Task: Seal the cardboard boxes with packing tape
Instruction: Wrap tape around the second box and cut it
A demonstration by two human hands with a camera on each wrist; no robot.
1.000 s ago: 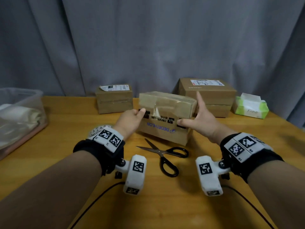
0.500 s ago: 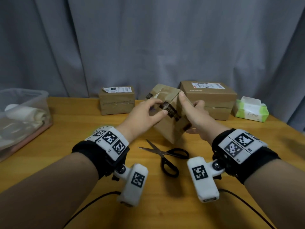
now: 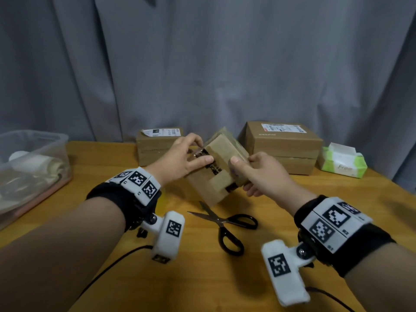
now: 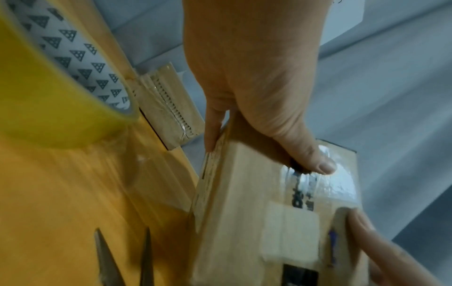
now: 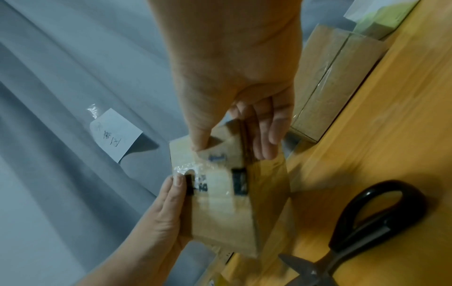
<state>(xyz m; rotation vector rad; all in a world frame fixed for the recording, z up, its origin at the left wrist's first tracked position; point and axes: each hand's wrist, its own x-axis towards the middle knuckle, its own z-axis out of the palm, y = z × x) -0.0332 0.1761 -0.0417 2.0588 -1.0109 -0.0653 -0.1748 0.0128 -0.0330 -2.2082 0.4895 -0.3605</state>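
I hold a small cardboard box [image 3: 211, 190] tilted above the wooden table, one corner low near the scissors. My left hand [image 3: 202, 152] pinches its upper end, the thumb [image 4: 322, 166] pressing on shiny clear tape over the black print. My right hand [image 3: 242, 176] grips the box's right side, thumb on the front face and fingers [image 5: 266, 147] curled behind. In the left wrist view a yellow roll of packing tape [image 4: 49, 96] stands on the table, left of the box [image 4: 244, 212].
Black-handled scissors [image 3: 225, 224] lie open just in front of the box. Two more cardboard boxes stand at the back, one left [image 3: 157, 149], one larger right [image 3: 283, 145]. A green tissue pack [image 3: 342, 163] sits far right, a clear plastic bin [image 3: 29, 165] far left.
The box was lying lengthwise between both hands; it has been lifted and turned end-on and tilted. My left thumb moved onto the taped end, my right thumb onto the front face.
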